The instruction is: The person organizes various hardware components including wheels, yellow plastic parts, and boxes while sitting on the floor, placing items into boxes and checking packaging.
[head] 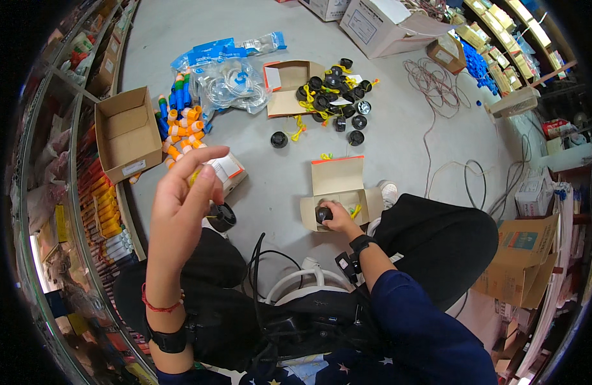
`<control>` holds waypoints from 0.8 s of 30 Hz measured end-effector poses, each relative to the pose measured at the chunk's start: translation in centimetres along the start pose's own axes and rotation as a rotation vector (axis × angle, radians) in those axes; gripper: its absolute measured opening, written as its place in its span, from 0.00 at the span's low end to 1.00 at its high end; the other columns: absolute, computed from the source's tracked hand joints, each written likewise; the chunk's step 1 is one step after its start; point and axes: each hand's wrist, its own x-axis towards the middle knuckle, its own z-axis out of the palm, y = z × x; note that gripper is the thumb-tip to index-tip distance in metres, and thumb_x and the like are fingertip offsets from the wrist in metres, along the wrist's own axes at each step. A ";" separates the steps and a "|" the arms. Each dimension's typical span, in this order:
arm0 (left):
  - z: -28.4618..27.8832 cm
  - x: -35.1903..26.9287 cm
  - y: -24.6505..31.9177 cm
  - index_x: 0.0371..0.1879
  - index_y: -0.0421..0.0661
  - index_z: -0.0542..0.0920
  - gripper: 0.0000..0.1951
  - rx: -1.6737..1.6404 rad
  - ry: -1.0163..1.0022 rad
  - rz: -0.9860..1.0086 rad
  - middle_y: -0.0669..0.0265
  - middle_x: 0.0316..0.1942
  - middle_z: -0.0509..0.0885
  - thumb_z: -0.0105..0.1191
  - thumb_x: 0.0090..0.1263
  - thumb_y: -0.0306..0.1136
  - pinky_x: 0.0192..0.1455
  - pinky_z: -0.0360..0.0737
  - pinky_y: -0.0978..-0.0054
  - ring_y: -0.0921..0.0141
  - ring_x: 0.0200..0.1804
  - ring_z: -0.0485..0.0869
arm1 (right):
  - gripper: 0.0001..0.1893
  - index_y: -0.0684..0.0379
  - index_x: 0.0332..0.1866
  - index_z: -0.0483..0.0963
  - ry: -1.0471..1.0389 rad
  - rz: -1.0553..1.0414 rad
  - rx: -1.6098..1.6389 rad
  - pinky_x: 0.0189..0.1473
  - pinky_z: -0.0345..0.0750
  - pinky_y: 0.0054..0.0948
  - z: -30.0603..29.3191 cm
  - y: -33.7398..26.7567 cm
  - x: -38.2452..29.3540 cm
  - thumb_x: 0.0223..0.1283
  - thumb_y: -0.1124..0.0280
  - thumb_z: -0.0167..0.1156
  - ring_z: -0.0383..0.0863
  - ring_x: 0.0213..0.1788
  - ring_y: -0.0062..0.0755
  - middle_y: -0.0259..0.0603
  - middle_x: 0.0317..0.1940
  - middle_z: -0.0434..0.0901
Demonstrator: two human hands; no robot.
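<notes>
My left hand (187, 192) is raised on the left, its fingers curled on a yellow cord; a round black plastic part (222, 217) hangs just below the fingers. With my right hand (338, 217) I grip another round black part (324, 215) inside an open small cardboard box (338, 176) on the floor, where a yellow tie also lies. Farther off, a pile of round black parts (321, 102) with yellow cords spills over a second open box (289, 105). One black part (279, 139) lies apart from the pile.
Orange and blue plastic handles (179, 129) lie beside an empty cardboard carton (127, 134), near bagged cables (233, 86). A closed small box (233, 175) is behind my left hand. Stocked shelves flank both sides; tangled wire (433, 89) lies to the right.
</notes>
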 end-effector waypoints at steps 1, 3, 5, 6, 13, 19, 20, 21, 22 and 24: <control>-0.1 0.0 -0.1 0.40 0.40 0.69 0.13 0.007 0.010 -0.004 0.74 0.16 0.66 0.37 0.60 0.32 0.19 0.53 0.91 0.86 0.18 0.59 | 0.25 0.61 0.40 0.64 -0.082 0.051 0.024 0.39 0.67 0.28 -0.7 -0.7 -0.1 0.27 0.77 0.59 0.69 0.34 0.41 0.47 0.32 0.69; -0.1 0.0 0.2 0.41 0.40 0.69 0.13 0.021 0.003 -0.018 0.74 0.15 0.66 0.37 0.60 0.33 0.17 0.52 0.91 0.87 0.16 0.57 | 0.25 0.60 0.39 0.65 -0.156 0.113 0.051 0.45 0.64 0.29 -1.0 -0.6 -0.1 0.24 0.77 0.59 0.67 0.38 0.46 0.49 0.33 0.68; 0.0 0.0 0.6 0.41 0.40 0.69 0.14 0.032 0.007 -0.008 0.73 0.15 0.66 0.37 0.60 0.34 0.16 0.50 0.92 0.87 0.15 0.55 | 0.25 0.53 0.39 0.66 -0.226 0.079 0.101 0.43 0.66 0.30 -0.5 0.8 0.1 0.25 0.80 0.53 0.67 0.39 0.47 0.49 0.32 0.68; 0.0 0.0 0.5 0.41 0.40 0.68 0.14 0.043 0.017 0.003 0.73 0.14 0.66 0.35 0.61 0.34 0.16 0.50 0.92 0.87 0.15 0.55 | 0.27 0.54 0.42 0.65 -0.242 0.086 0.198 0.43 0.67 0.27 0.0 0.8 0.5 0.25 0.83 0.49 0.69 0.39 0.43 0.48 0.33 0.70; -0.1 0.2 0.2 0.41 0.40 0.69 0.15 -0.072 -0.022 -0.002 0.73 0.15 0.67 0.32 0.62 0.35 0.15 0.50 0.92 0.87 0.14 0.54 | 0.30 0.60 0.49 0.58 -0.324 0.333 0.516 0.38 0.69 0.23 0.8 2.4 0.6 0.32 0.80 0.55 0.70 0.38 0.27 0.40 0.37 0.68; -0.2 0.4 -0.3 0.41 0.42 0.69 0.15 -0.176 -0.078 -0.031 0.72 0.16 0.68 0.31 0.63 0.36 0.15 0.51 0.92 0.86 0.14 0.54 | 0.13 0.60 0.37 0.67 -0.313 0.317 0.546 0.37 0.69 0.18 -3.0 -7.1 4.7 0.42 0.73 0.55 0.70 0.33 0.19 0.35 0.30 0.72; -0.1 0.5 -0.4 0.40 0.42 0.69 0.15 -0.197 -0.092 -0.014 0.72 0.16 0.68 0.30 0.63 0.36 0.15 0.52 0.92 0.86 0.14 0.54 | 0.13 0.59 0.38 0.67 -0.405 0.328 0.699 0.37 0.69 0.19 -4.2 -10.0 5.3 0.45 0.69 0.53 0.70 0.33 0.20 0.36 0.30 0.72; 0.0 0.7 -0.6 0.40 0.42 0.69 0.15 -0.200 -0.090 -0.005 0.72 0.16 0.68 0.30 0.63 0.36 0.15 0.52 0.92 0.86 0.14 0.54 | 0.13 0.59 0.40 0.66 -0.494 0.342 0.850 0.38 0.69 0.20 -5.0 -12.4 5.6 0.48 0.65 0.51 0.70 0.34 0.20 0.37 0.31 0.72; 0.4 1.0 -0.6 0.40 0.42 0.69 0.15 -0.202 -0.105 0.034 0.72 0.16 0.68 0.30 0.63 0.36 0.15 0.52 0.92 0.86 0.14 0.55 | 0.17 0.59 0.43 0.64 -0.538 0.287 0.947 0.40 0.68 0.22 -5.6 -14.5 5.7 0.50 0.61 0.49 0.70 0.37 0.24 0.40 0.35 0.71; 0.6 0.9 -0.4 0.40 0.41 0.69 0.15 -0.202 -0.114 0.091 0.72 0.16 0.68 0.30 0.63 0.36 0.14 0.52 0.92 0.86 0.13 0.55 | 0.20 0.59 0.46 0.62 -0.605 0.212 1.037 0.42 0.68 0.25 -5.4 -18.4 5.9 0.51 0.57 0.47 0.70 0.39 0.28 0.43 0.40 0.69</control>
